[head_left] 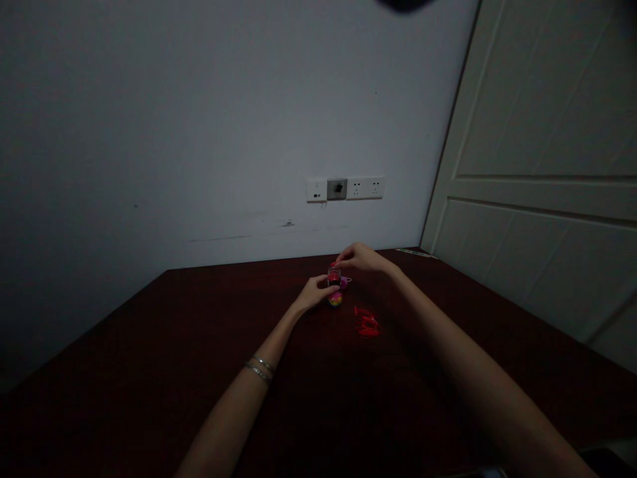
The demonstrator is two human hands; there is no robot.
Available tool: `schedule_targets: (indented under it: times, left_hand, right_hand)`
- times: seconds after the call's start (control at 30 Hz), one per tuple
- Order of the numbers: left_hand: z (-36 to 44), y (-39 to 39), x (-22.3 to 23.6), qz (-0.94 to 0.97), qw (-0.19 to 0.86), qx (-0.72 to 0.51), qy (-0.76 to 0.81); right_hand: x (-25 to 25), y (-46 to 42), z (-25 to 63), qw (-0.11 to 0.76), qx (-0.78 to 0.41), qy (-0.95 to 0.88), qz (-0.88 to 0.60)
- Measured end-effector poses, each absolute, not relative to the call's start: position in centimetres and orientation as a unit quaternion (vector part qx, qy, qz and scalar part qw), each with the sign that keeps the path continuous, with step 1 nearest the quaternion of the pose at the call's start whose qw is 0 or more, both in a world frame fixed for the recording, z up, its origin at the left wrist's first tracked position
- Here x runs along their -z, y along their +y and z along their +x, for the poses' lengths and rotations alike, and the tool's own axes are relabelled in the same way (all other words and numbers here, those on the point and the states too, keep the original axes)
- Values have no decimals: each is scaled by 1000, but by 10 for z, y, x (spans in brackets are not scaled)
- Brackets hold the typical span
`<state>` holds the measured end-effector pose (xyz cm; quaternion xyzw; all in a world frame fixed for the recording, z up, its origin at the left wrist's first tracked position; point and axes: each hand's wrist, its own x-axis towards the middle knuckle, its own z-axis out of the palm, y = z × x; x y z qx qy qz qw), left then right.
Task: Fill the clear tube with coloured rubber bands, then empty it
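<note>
A small clear jar (335, 301) stands on the dark red table, with pink, dark and yellow colours showing on or in it. My left hand (314, 292) is closed around it from the left, thumb across its front. Over the jar's mouth, my right hand (359, 257) pinches with fingertips pointing down and left. A small red piece (333, 265) shows at those fingertips; its kind is too small to tell. Just right of the jar is a pink-purple piece with a loop (344, 282), perhaps a lid. Nearer to me lies a loose pile of thin red strands (367, 323).
The dark red table (199, 345) meets a pale wall (199, 133) at the back. Several socket and switch plates (365, 188) sit low on that wall. A white panelled door (547, 166) borders the right side. The light is dim.
</note>
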<state>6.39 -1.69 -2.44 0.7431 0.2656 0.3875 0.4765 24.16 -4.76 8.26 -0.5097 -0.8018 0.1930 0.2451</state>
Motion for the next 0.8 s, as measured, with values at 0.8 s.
schedule_targets:
  times: [0.8]
  left_hand:
    - [66,-21,22,728,511,-384,248]
  right_hand:
    - [-98,-7,201,-62,-104,-804,-582]
